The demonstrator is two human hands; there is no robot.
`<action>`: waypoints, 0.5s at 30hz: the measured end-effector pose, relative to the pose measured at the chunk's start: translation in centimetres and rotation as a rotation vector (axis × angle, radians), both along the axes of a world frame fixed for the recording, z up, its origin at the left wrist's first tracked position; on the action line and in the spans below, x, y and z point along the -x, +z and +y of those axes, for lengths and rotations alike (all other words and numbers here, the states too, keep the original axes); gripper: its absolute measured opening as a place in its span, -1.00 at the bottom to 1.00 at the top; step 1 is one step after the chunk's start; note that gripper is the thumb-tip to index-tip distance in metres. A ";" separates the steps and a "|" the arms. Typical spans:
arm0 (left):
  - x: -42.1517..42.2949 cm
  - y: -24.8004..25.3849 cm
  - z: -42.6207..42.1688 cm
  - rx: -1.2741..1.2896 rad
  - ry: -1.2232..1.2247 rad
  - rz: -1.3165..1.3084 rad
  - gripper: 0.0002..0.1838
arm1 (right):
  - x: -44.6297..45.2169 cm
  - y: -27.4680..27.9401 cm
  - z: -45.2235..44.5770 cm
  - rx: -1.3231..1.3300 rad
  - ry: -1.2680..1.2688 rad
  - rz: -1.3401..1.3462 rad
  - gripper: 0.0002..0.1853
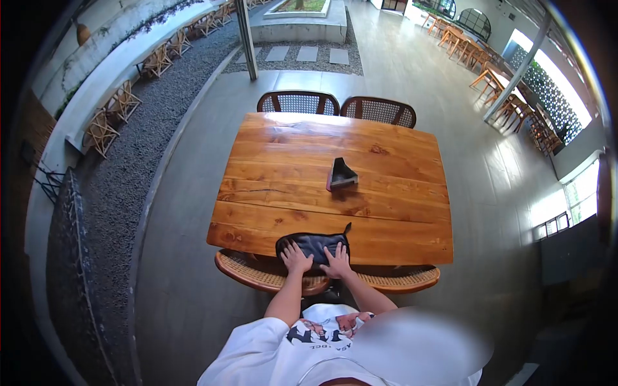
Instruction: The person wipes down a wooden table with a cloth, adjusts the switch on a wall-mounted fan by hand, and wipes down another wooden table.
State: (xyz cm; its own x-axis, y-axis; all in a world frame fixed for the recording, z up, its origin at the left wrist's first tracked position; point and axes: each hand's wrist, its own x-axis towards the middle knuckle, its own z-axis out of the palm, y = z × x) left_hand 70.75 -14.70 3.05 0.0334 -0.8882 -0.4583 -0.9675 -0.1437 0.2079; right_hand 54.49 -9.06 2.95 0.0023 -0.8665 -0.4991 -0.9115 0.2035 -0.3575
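A black pouch [313, 244] with a small strap at its right end lies flat at the near edge of the wooden table [399, 186]. My left hand [296, 257] rests on the pouch's left part with its fingers spread. On the right part lies my right hand [336, 261], its fingers also spread. Both palms are near the table's edge, and the thumbs point toward each other. Farther back, near the middle of the tabletop, stands a small dark angular holder [342, 175].
Two woven-back chairs [299, 103] stand at the table's far side. Two more chairs [399, 279] are tucked at the near edge, by my arms. A gravel strip [154, 122] runs along the left. Tables and chairs [457, 40] line the right side, beyond a slanted post [523, 67].
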 end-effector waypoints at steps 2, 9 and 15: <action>-0.2 0.3 -0.5 -0.047 0.026 0.042 0.22 | -1.2 0.3 -1.8 -0.002 0.014 0.000 -0.03; -1.9 0.5 -2.8 -0.103 0.039 0.054 0.31 | -3.3 1.0 -3.3 -0.034 0.043 0.172 0.00; -4.3 1.0 -5.5 -0.125 -0.085 0.161 0.31 | -3.3 1.5 -3.6 -0.014 0.011 0.176 -0.03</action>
State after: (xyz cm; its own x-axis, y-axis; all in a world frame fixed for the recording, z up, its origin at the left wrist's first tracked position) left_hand 75.09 -20.18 4.02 -0.1216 -0.8206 -0.5584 -0.9332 -0.0972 0.3460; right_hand 57.83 -12.70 4.43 -0.0767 -0.8598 -0.5049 -0.9620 0.1969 -0.1893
